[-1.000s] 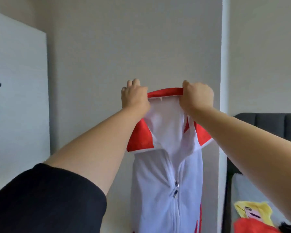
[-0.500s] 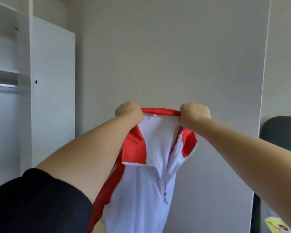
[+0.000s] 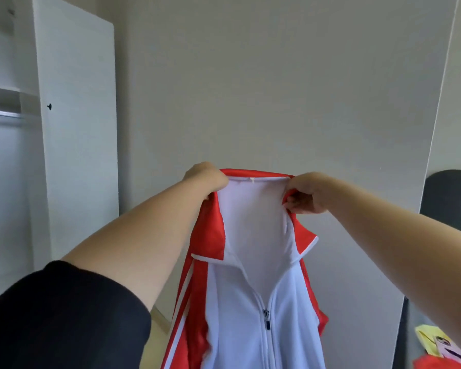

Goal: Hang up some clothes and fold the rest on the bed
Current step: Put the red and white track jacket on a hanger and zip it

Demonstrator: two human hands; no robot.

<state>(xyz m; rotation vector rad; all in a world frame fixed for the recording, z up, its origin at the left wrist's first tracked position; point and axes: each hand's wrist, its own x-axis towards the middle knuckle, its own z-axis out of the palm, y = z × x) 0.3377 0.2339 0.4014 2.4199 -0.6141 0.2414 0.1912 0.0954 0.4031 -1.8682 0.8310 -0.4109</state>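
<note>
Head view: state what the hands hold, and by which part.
Both hands hold the red-and-white zip jacket by its red collar: the left hand grips one end, the right hand pinches the other with its fingers.

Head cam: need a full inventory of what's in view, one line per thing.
jacket: 1, white with red collar and sleeves, held up at centre; zip partly closed
wardrobe: 1, white, left, door open; black knob
hanging rail: 1, silver, inside wardrobe, far left
headboard: 1, dark grey, right edge
yellow cloth: 1, printed, lower right
red cloth: 1, bottom right corner
sleeve: 1, black, lower left
left hand: grips collar's left end
right hand: pinches collar's right end
</note>
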